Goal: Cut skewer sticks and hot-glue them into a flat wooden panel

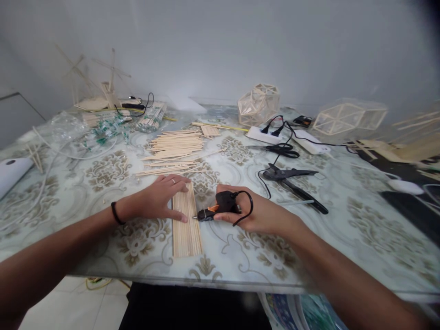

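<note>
A flat panel of wooden sticks [186,231] laid side by side rests on the patterned table near its front edge. My left hand [158,198] lies flat on the panel's upper left part, fingers stretched out, a ring on one finger and a black band on the wrist. My right hand [256,211] grips a small black glue gun [220,206] with an orange trigger; its nozzle touches the panel's right edge. The gun's black cord loops over the hand.
A heap of loose sticks [175,149] lies behind the panel. A second black glue gun [292,179], scissors, a white power strip [264,134] and cables sit right of centre. Stick-built polyhedra [258,103] stand at the back. Table edge [213,280] is close.
</note>
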A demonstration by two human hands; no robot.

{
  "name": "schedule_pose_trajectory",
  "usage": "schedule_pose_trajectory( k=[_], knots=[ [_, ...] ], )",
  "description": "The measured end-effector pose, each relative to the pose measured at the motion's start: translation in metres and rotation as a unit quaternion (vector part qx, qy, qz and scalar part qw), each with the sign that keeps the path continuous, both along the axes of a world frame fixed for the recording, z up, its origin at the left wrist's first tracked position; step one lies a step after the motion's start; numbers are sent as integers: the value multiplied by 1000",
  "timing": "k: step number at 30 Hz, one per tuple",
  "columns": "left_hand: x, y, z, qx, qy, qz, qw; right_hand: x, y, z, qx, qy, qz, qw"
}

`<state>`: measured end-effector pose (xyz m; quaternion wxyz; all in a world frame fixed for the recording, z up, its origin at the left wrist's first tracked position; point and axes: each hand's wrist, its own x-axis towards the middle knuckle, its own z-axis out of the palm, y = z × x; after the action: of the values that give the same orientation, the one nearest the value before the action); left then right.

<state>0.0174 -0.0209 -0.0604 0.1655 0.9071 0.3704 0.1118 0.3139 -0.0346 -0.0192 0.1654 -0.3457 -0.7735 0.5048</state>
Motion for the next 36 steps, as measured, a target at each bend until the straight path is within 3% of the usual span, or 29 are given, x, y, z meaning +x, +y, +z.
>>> schedule_pose_trajectory(
  k=[7, 36],
  knots=[
    [2, -1, 3, -9, 7, 2, 1000, 2, -3, -3, -28, -8, -4, 1000],
    [1, 0, 2, -7, 6, 3, 1000, 9, -3, -2, 25, -73, 28, 997]
  ],
)
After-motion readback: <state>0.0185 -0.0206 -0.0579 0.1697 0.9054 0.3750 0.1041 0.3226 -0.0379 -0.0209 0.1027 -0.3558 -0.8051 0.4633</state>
